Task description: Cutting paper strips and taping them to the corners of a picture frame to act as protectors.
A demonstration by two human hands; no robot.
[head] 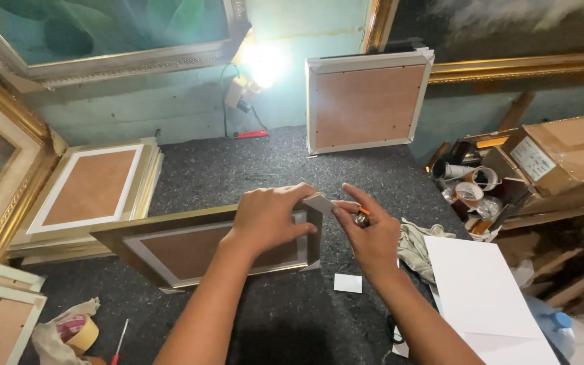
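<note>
A gold picture frame (170, 233) with a brown backing board lies face down on the dark felt table (238, 162). My left hand (268, 216) rests on its right end and pinches a small white card piece (319, 201) at the frame's upper right corner. My right hand (366, 230) touches the same white piece with its fingertips and also holds a small dark and orange object (361, 217) in its palm. Another small white card piece (347, 283) lies on the felt below the frame's corner.
A stack of face-down frames (89, 192) lies at left; a white frame (366, 105) leans on the back wall by a bright lamp (261, 64). White sheets (481, 297) and a rag (417, 247) lie at right. Tape roll (79, 331) and red screwdriver (119, 341) sit lower left; tape rolls and boxes (488, 182) at right.
</note>
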